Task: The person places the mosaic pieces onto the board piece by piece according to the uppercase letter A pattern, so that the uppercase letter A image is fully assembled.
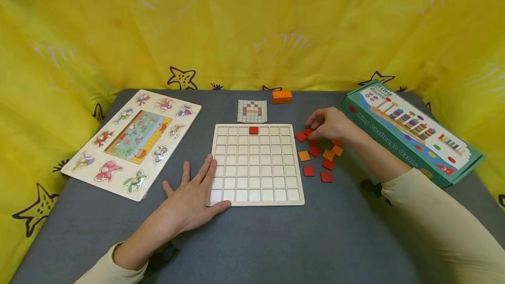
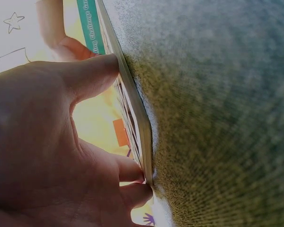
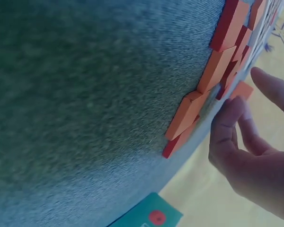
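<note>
A square wooden grid board [image 1: 254, 206] lies flat, with one red tile [image 1: 254, 130] in its top row. My left hand [image 1: 189, 200] rests at the board's lower left corner, fingers spread along the left edge and thumb on the front edge. In the left wrist view, the thumb and fingers touch the board's rim [image 2: 143, 127]. Just right of the board, my right hand [image 1: 329, 124] is over a scatter of red tiles [image 1: 309, 171] and orange tiles [image 1: 304, 156]. Its fingers are bent, and the right wrist view shows a gap between thumb and fingertips with no tile there.
Behind the board lie a patterned grid card [image 1: 252, 111] and an orange block [image 1: 282, 97]. A wooden sea-animal puzzle [image 1: 138, 137] is at the left. The green Ring Challenge Game box [image 1: 412, 133] lies at the right, beside my right forearm. A yellow cloth [image 1: 236, 25] surrounds the table.
</note>
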`<state>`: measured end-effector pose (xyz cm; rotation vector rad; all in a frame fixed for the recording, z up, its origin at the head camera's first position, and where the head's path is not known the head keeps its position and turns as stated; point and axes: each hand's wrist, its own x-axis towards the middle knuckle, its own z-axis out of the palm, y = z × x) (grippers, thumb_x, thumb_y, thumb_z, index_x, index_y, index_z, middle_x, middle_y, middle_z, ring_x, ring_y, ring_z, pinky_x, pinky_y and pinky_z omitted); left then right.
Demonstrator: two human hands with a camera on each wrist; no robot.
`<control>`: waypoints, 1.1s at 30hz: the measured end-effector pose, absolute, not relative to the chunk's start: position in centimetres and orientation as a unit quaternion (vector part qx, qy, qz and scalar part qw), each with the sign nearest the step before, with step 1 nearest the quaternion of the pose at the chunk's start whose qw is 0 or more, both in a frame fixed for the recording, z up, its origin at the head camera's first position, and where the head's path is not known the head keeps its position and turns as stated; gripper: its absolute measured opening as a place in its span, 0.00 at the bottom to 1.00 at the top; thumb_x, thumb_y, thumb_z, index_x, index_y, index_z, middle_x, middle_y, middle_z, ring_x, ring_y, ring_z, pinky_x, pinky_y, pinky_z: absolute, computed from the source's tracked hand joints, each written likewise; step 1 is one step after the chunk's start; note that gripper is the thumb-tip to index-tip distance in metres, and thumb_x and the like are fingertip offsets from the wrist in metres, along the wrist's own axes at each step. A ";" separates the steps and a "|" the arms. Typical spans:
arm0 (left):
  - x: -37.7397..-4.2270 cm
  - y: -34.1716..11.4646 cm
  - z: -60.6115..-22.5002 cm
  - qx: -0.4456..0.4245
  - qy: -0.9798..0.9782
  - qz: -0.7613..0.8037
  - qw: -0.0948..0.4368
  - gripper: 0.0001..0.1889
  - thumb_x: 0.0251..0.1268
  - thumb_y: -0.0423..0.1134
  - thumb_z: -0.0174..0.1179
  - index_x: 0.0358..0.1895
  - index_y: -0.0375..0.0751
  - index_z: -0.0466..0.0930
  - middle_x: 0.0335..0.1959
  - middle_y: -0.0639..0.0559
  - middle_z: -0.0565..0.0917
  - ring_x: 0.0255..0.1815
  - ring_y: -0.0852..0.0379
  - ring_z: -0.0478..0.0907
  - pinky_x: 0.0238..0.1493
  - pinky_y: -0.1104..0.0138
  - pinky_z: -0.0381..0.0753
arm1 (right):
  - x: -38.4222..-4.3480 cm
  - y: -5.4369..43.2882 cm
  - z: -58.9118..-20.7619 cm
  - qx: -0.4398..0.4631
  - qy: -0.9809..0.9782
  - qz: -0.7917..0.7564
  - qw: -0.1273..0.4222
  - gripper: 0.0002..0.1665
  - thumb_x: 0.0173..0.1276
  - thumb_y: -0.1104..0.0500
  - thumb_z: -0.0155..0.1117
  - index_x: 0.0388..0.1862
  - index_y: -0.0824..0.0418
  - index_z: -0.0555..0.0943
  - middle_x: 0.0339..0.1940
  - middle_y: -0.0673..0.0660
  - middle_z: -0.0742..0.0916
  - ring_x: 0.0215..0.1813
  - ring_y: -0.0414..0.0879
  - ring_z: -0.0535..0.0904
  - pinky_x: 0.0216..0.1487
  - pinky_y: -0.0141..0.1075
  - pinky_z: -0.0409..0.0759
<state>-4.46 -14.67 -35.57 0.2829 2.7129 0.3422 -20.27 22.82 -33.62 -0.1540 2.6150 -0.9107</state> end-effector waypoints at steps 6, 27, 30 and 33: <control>-4.5 -14.7 -35.6 0.102 0.967 0.121 0.197 0.58 0.65 0.77 0.55 0.87 0.47 0.40 0.89 0.51 0.40 0.83 0.20 0.36 0.56 0.11 0.42 | -19.8 23.3 -33.7 -0.057 0.932 -0.306 0.187 0.22 0.57 0.58 0.82 0.47 0.64 0.83 0.40 0.59 0.85 0.39 0.51 0.79 0.39 0.37 0.78; -4.5 -14.6 -35.6 0.100 0.968 0.115 0.198 0.59 0.65 0.77 0.55 0.87 0.46 0.40 0.89 0.51 0.40 0.82 0.20 0.36 0.56 0.11 0.43 | -19.2 24.0 -34.5 -0.092 0.925 -0.311 0.196 0.18 0.53 0.71 0.75 0.45 0.62 0.87 0.41 0.60 0.86 0.45 0.53 0.79 0.42 0.37 0.79; -4.5 -14.6 -35.6 0.101 0.968 0.115 0.197 0.59 0.65 0.76 0.55 0.87 0.46 0.40 0.89 0.51 0.40 0.82 0.20 0.36 0.56 0.11 0.43 | -19.2 24.0 -34.6 -0.095 0.926 -0.311 0.191 0.18 0.53 0.71 0.77 0.45 0.62 0.87 0.41 0.60 0.86 0.44 0.52 0.79 0.41 0.37 0.80; -4.5 -14.6 -35.7 0.100 0.968 0.115 0.197 0.59 0.65 0.76 0.56 0.87 0.46 0.40 0.89 0.51 0.40 0.82 0.20 0.36 0.56 0.11 0.43 | -19.2 24.0 -34.7 -0.097 0.928 -0.308 0.186 0.18 0.53 0.71 0.77 0.44 0.61 0.88 0.39 0.60 0.86 0.43 0.52 0.79 0.40 0.37 0.80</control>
